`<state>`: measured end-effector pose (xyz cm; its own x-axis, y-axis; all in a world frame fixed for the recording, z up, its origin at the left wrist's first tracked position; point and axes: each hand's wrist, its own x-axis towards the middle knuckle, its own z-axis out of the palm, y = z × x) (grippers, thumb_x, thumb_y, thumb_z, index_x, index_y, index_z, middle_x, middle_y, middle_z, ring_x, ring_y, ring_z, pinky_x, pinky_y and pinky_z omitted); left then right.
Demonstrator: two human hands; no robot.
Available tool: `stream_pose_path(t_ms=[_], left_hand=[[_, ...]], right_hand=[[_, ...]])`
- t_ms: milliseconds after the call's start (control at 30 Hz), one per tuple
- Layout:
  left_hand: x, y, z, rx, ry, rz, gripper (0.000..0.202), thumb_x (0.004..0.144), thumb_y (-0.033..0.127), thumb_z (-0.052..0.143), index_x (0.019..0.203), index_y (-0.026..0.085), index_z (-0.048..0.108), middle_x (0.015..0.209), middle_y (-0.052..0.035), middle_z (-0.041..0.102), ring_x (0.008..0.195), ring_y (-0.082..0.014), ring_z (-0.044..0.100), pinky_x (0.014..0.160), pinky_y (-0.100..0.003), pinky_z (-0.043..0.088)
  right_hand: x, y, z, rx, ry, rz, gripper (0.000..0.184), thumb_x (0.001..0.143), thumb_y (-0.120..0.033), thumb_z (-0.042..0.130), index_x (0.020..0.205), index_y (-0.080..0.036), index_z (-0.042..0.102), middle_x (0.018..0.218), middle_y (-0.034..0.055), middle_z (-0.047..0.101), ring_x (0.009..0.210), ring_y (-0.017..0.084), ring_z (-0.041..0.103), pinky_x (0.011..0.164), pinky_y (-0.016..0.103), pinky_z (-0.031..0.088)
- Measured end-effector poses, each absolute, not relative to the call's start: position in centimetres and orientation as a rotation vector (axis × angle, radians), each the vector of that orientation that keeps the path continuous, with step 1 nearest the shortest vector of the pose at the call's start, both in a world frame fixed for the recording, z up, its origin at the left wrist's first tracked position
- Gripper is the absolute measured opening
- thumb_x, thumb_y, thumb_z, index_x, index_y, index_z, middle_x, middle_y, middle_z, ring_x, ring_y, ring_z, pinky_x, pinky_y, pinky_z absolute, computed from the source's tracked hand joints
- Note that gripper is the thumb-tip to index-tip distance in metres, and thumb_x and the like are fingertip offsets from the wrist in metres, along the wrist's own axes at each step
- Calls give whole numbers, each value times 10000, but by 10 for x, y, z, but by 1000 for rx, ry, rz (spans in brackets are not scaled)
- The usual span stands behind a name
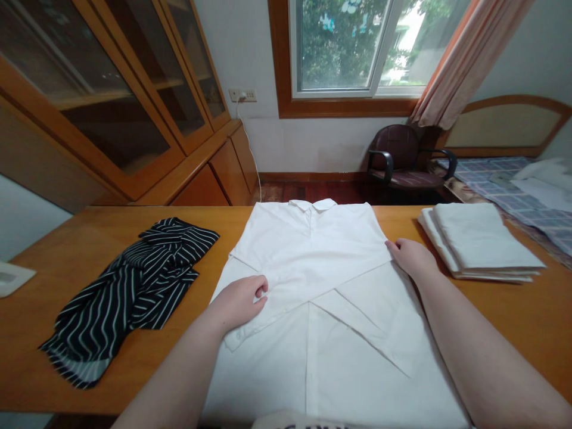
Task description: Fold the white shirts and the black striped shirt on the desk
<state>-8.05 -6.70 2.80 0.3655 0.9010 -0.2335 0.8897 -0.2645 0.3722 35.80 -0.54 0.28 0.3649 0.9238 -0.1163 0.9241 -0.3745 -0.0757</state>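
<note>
Head view: white shirt [308, 262], bottom cut off; right hand [410, 256] closed on its edge, left hand [240, 301] curled, grip unclear.

Plain white shirt [322, 316], black cloth [134, 280] with white stripes

Orange-brown wooden tabletop [98, 250] carries garments spread across its width. White shirt [304, 262] dominates center, front side up, collar at far edge, sleeves folded crosswise over body, lower part stretching toward near side. Black garment with white stripes [116, 298] lies bunched and creased at left, apart from shirt. Folded white cloths [487, 238] sit in flat, layered stack at right, near far edge. White object [13, 280], cut off by frame, lies at far left, its nature unclear.
</note>
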Motion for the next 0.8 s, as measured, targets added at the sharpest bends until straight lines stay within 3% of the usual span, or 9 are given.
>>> stream_pose_path(t_ms=[133,233,367,533,667,800], left_hand=[[-82,-67,26,2220,1521,29,69,711,211,514,775,235,525,744,24,581,677,-149,517,579,-250,308],[-81,-66,28,2226,1522,27,59,704,185,487,734,229,513,711,24,567,658,-146,503,564,-252,297],[-78,-66,30,2226,1568,1,59,698,167,463,671,219,471,665,21,551,627,-145,484,546,-259,279],[-75,-66,32,2210,1596,-28,57,684,167,475,663,219,467,657,24,551,626,-147,484,547,-265,280],[-74,-66,35,2190,1604,-33,59,677,162,472,670,218,488,667,18,556,636,-152,493,560,-273,287],[-76,-65,35,2175,1583,-27,63,670,162,469,669,218,498,665,17,561,640,-154,496,558,-272,291]], right_hand=[[351,-13,13,2778,1862,-27,404,863,-515,405,876,-181,632,856,96,667,772,220,593,590,285,357],[324,-22,26,2677,2244,75,292,867,-435,450,849,-191,611,847,70,653,749,189,574,619,272,360],[256,-36,35,2129,2771,-365,245,885,-380,446,816,-206,603,778,37,634,675,153,553,623,254,384],[172,-45,25,1430,3130,-321,186,862,-292,511,954,-181,628,920,80,643,880,199,571,807,314,406],[139,-41,7,1316,3253,-366,368,829,-308,577,1174,-179,568,1170,100,601,1055,219,531,903,349,387],[131,-36,-4,1194,3265,-300,292,879,-305,516,1146,-213,592,1167,80,621,1113,214,512,916,367,375]])
